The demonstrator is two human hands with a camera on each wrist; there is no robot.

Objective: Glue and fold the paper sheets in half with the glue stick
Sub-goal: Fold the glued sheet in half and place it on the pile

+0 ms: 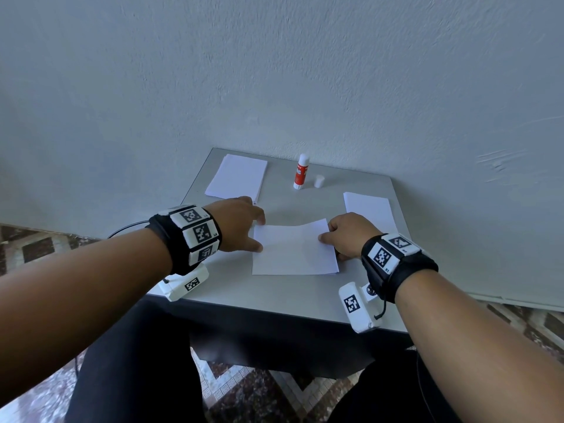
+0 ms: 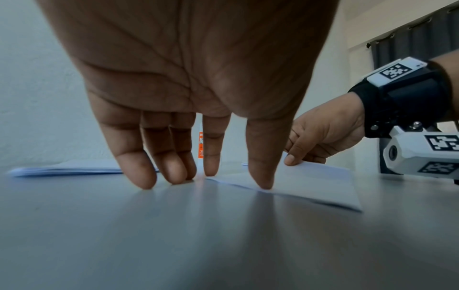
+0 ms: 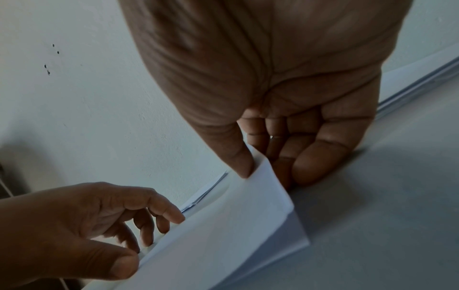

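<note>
A white paper sheet [image 1: 294, 248] lies partly folded in the middle of the grey table [image 1: 274, 297], its upper flap bowed up along the far edge. My left hand [image 1: 255, 235] is at its left edge, fingers fairly straight. The thumb tip [image 2: 261, 184] presses the paper down and the other fingertips touch the table. My right hand [image 1: 328, 232] pinches the right edge of the upper flap [image 3: 236, 225], thumb on top and fingers curled beneath. A red and white glue stick [image 1: 301, 171] stands upright and uncapped at the back, with its white cap [image 1: 319, 181] beside it.
A stack of flat white sheets [image 1: 236, 178] lies at the back left of the table. More white paper [image 1: 367, 210] lies at the right, behind my right hand. A pale wall rises directly behind the table. Patterned floor and my dark trousers show below the front edge.
</note>
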